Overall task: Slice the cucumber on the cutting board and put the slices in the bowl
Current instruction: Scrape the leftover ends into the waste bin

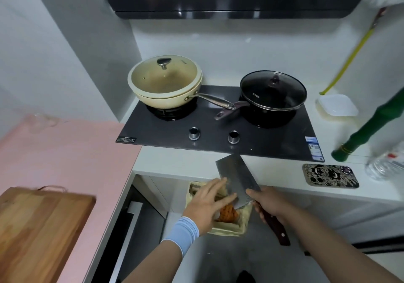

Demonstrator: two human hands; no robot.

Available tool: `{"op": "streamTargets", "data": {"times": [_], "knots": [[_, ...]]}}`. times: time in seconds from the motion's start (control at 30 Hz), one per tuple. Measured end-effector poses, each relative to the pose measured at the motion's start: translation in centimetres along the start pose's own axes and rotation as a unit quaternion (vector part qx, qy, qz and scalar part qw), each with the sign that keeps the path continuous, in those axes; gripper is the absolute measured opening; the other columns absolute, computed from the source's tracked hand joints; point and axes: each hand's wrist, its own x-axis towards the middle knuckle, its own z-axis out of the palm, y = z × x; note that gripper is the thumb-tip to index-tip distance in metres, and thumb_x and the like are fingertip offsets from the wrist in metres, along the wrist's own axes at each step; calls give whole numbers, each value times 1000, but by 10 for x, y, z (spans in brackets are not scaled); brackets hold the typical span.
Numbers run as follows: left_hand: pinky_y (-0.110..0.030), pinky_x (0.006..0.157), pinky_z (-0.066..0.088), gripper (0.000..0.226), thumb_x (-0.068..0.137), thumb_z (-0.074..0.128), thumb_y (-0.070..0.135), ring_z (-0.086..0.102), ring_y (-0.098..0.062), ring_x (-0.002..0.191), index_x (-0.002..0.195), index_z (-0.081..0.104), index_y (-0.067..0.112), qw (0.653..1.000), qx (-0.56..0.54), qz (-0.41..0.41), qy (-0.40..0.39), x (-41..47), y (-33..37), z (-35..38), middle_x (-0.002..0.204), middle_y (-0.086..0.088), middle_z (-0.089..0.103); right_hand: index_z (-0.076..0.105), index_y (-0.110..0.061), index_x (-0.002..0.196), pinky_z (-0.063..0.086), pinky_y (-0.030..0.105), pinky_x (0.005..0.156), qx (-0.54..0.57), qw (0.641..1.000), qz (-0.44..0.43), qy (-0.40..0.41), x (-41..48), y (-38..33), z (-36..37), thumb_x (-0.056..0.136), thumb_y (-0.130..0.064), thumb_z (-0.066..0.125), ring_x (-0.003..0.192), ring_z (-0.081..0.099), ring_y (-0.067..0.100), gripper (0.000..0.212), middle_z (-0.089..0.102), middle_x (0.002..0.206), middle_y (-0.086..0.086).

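Head-level view down into a kitchen corner. In the right hand (269,201), fingers curled tight round the dark handle, a cleaver (237,180). Long axis of the cleaver on a diagonal: handle end toward the lower right, near the person's body, broad rectangular blade pointing up and left toward the stove (218,129), flat face turned upward. Laid flat on that face, with fingers straight and spread, the left hand (207,204), a pale blue wristband (185,231) at its wrist. Directly beneath blade and hands, down on the floor, a bag-lined bin (220,231) with orange scraps (227,214) inside.

At lower left, well apart from both hands, the wooden cutting board (41,228), flat on a pink counter (65,151), a hanging loop at its far edge, near end cut off by the frame.

On the stove, a lidded cream pan (166,79) at left and a lidded black pot (273,94) at right, handles crossing between them. Along the white ledge to the right, a patterned phone (330,175) and a green bottle (371,125).
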Motion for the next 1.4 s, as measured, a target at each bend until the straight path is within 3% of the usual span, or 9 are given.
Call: {"op": "streamTargets", "data": {"times": [0.13, 0.4, 0.6, 0.8, 0.93, 1.0, 1.17, 1.33, 1.4], "knots": [[-46, 116, 4, 107, 69, 76, 4, -7, -31, 150, 148, 20, 49, 997, 72, 10, -7, -2, 9, 13, 164, -1, -15, 53, -6, 73, 42, 24, 43, 16, 999, 25, -22, -5, 5, 0, 102, -32, 57, 40, 48, 19, 39, 53, 56, 9], [-44, 114, -19, 107, 78, 55, -7, -33, -32, 143, 152, 0, 46, 991, 93, -82, -41, 0, 16, 25, 151, -4, -44, 54, -8, 71, 44, 25, 45, -7, 999, 39, -32, -12, 25, -4, 99, -36, 60, 41, 49, 19, 40, 55, 55, 6], [-50, 121, -5, 88, 91, 39, 4, -25, -37, 145, 154, -12, 38, 979, 109, -154, -80, 14, 12, 29, 154, -12, -36, 57, -8, 69, 45, 25, 46, -37, 998, 33, -32, -13, 36, -15, 97, -37, 62, 42, 51, 20, 41, 57, 55, 8], [-48, 121, 1, 70, 96, 38, 26, -18, -35, 148, 157, 3, 32, 963, 82, -209, -151, 24, -6, 36, 157, -10, -32, 57, -7, 71, 45, 27, 47, -67, 997, 18, -34, -8, 43, -34, 96, -40, 63, 41, 52, 21, 42, 58, 58, 12], [-41, 117, 22, 64, 88, 17, 46, 18, -30, 145, 142, 48, 34, 971, -13, -221, -90, 21, -12, 37, 161, -5, 16, 55, -8, 75, 43, 25, 45, -89, 996, 3, -26, 0, 39, -38, 97, -39, 63, 37, 50, 20, 39, 57, 53, 6], [-37, 104, 39, 49, 92, 28, 46, 43, -26, 126, 117, 68, 33, 970, -27, -239, -40, 18, -19, 43, 138, 0, 46, 55, -8, 77, 43, 27, 48, -99, 995, -6, -27, 3, 34, -38, 97, -40, 63, 38, 50, 21, 38, 57, 54, 6], [-25, 95, 41, 18, 91, 59, 28, 50, -18, 112, 97, 74, 22, 953, -74, -282, -77, 19, -31, 57, 123, 4, 53, 55, -9, 74, 45, 29, 50, -139, 989, -42, -7, 3, 25, -32, 96, -43, 62, 40, 53, 21, 41, 59, 53, 5], [-27, 70, 41, 7, 82, 57, 18, 53, -22, 73, 83, 62, 22, 923, -97, -335, -161, 37, -22, 47, 85, -5, 60, 57, -14, 72, 42, 27, 48, -156, 986, -61, 16, 6, 23, -27, 95, -41, 64, 39, 52, 19, 36, 59, 50, 0], [-27, 73, 41, 7, 89, 57, 22, 51, -18, 77, 96, 58, 22, 903, -132, -344, -222, 40, -22, 50, 86, 3, 55, 57, -16, 71, 41, 26, 48, -156, 985, -65, 23, 9, 23, -26, 94, -40, 65, 40, 51, 18, 34, 58, 49, -1]]}}
